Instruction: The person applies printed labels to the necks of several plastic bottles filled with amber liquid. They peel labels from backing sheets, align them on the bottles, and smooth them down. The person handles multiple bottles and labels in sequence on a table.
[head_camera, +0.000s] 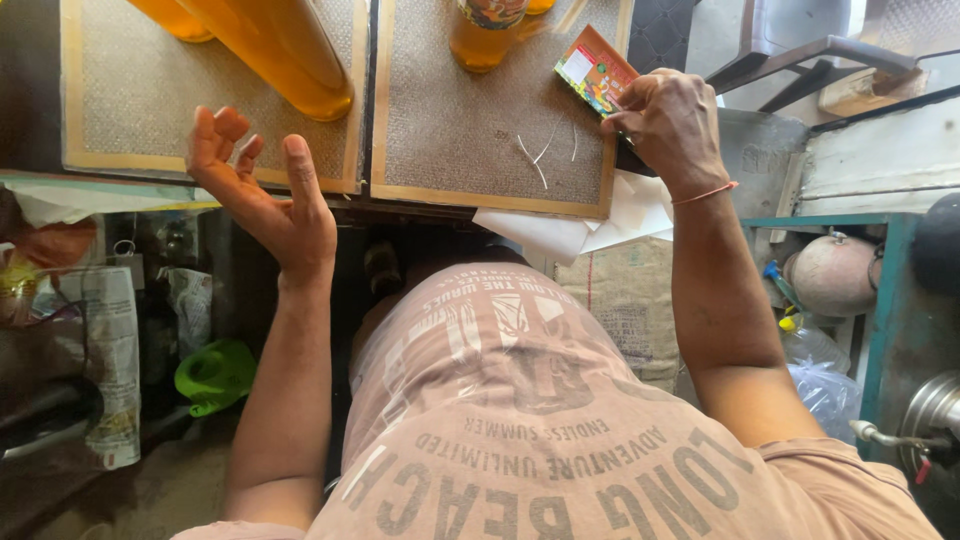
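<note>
Above, the right hand (668, 122) pinches a small orange packet (597, 72) at the right edge of a woven mat (470, 130), near white strips (540, 155) and a bottle (487, 35). Left hand (262, 192) is raised, open, palm inward, empty, beside the other mat (130, 100).

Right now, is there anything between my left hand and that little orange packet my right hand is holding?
Nothing visible blocks it. The left hand is raised, open and empty, over the mat's front edge. The small orange packet is pinched in the right hand. Between them lie only flat woven mat and a few thin white strips; the bottles of amber liquid stand farther back.
</note>
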